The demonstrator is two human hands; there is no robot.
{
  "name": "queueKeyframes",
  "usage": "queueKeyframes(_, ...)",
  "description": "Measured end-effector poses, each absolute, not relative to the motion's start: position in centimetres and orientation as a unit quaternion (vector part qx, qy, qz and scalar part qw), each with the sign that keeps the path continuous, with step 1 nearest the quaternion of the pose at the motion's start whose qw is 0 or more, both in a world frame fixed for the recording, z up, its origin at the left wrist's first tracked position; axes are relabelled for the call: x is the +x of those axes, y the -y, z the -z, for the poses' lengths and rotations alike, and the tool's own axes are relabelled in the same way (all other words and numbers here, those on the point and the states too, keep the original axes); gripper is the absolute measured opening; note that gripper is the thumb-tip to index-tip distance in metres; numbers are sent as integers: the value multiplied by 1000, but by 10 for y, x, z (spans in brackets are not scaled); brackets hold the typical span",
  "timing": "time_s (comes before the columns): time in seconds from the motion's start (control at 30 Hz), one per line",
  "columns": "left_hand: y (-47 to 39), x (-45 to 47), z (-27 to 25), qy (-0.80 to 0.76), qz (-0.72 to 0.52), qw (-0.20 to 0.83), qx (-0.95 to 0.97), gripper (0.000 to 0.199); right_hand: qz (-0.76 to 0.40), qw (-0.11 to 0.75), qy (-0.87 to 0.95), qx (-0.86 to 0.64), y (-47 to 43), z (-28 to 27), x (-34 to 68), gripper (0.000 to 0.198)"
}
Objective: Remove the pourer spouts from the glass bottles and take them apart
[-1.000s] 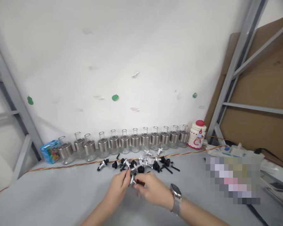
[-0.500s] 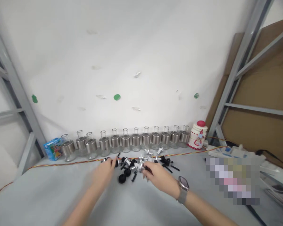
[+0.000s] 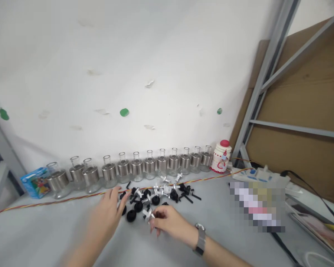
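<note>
My right hand (image 3: 171,221) pinches a small silver-and-white fitting (image 3: 148,214) with a round flange between thumb and fingers, just in front of a heap of small parts. At the heap's left edge is my left hand (image 3: 109,207), slightly blurred, its thumb spread from the fingers and nothing seen in it. Between and beyond the hands lie round black knobs (image 3: 131,216), several white fittings (image 3: 166,190) and thin black rods (image 3: 188,199). Some of the parts are partly hidden behind the fingers.
A row of glass bottles with metal collars (image 3: 124,167) stands along the wall. A blue box (image 3: 35,182) is at the left end, a white jar with a red lid (image 3: 220,158) at the right. A twisted wire (image 3: 72,199) crosses the table; a power strip (image 3: 257,174) lies at right.
My right hand has drawn back from the heap toward me and left, with the fitting in its fingers. My left hand's fingers have spread apart. The view has swung to the right.
</note>
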State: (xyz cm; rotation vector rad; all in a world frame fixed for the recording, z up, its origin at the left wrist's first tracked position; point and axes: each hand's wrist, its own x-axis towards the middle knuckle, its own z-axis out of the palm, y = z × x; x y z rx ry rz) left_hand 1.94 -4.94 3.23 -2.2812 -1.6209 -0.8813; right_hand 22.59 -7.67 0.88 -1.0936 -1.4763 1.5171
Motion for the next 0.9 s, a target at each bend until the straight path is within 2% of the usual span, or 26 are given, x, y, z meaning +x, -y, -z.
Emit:
queueKeyframes(0.1, 64, 41, -36, 405, 259, 121, -869, 45, -552, 371, 589, -460, 78, -7, 225, 12)
queueKeyframes(0.23, 72, 56, -21, 292, 192, 113, -930, 50, -598, 360, 565, -440, 76, -6, 226, 16)
queueKeyframes(0.43, 69, 55, -6, 326, 201, 61, -922, 38, -709, 386, 468, -360, 76, -9, 225, 33)
queueKeyframes(0.53, 68, 53, -7, 340, 207, 61, -915, 31, -721, 411, 441, -341, 76, -7, 224, 37)
queueKeyframes(0.63, 64, 49, -6, 353, 263, 76, -895, 26, -725, 411, 442, -331, 76, -7, 223, 39)
queueKeyframes(0.73, 58, 45, -2, 382, 316, 63, -866, 27, -722, 390, 463, -335, 76, -8, 222, 41)
queueKeyframes(0.9, 59, 49, 2, 410, 326, 40, -851, 36, -697, 367, 501, -358, 77, -3, 217, 41)
